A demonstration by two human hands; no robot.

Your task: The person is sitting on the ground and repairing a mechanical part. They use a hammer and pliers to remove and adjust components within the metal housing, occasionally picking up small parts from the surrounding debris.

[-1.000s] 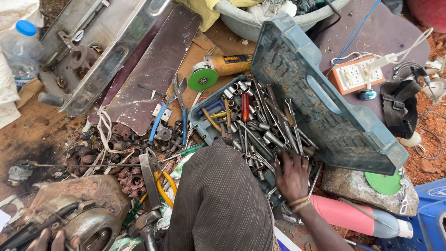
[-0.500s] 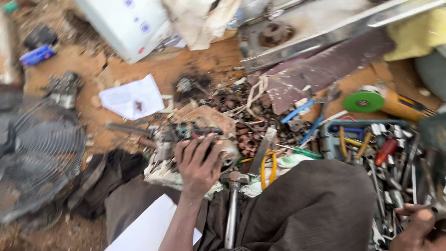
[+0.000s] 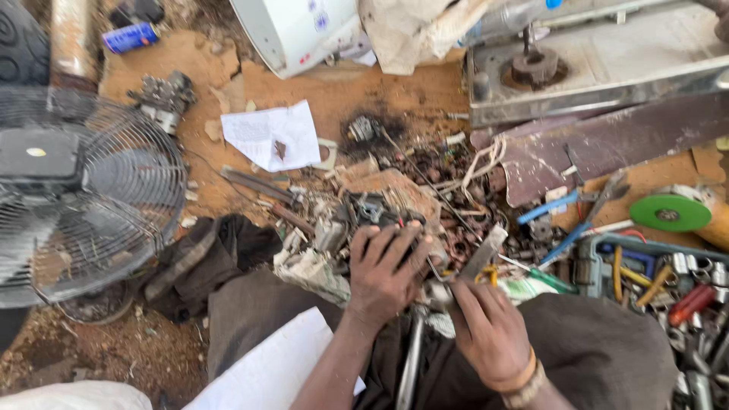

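Right now the small engine part [image 3: 372, 216], a grimy lump of metal with dark wires on top, sits on the dirt just in front of my knees, among rusty scraps and bits of crumpled paper. My left hand [image 3: 383, 266] lies over its near side, fingers spread and curled down onto the casing, pressing it in place. My right hand [image 3: 486, 323] is just beside it, fingers bunched together around the head of a metal tool [image 3: 414, 361] whose long shaft runs back down between my legs; whether the tip touches the part I cannot tell, since my fingers cover it. A band [image 3: 520, 380] sits on my right wrist.

Just past my right hand a flat grey metal strip [image 3: 482, 254] leans out of the clutter, with yellow-handled pliers [image 3: 486, 273] under it. Farther right lies an open tool tray [image 3: 600, 250] crowded with sockets, screwdrivers and wrenches, and beyond it an angle grinder with a green disc [image 3: 668, 212]. Blue-handled pliers [image 3: 566, 224] lie between the tray and a brown, worn board [image 3: 607, 144].

To my left a dark rag [image 3: 205, 254] lies bunched on the ground, near a wire-caged fan [image 3: 76, 197]. A white sheet of paper [image 3: 269, 133] lies farther out on the orange ground, with a white appliance casing [image 3: 292, 30] and a steel stove top [image 3: 600, 64] well beyond.
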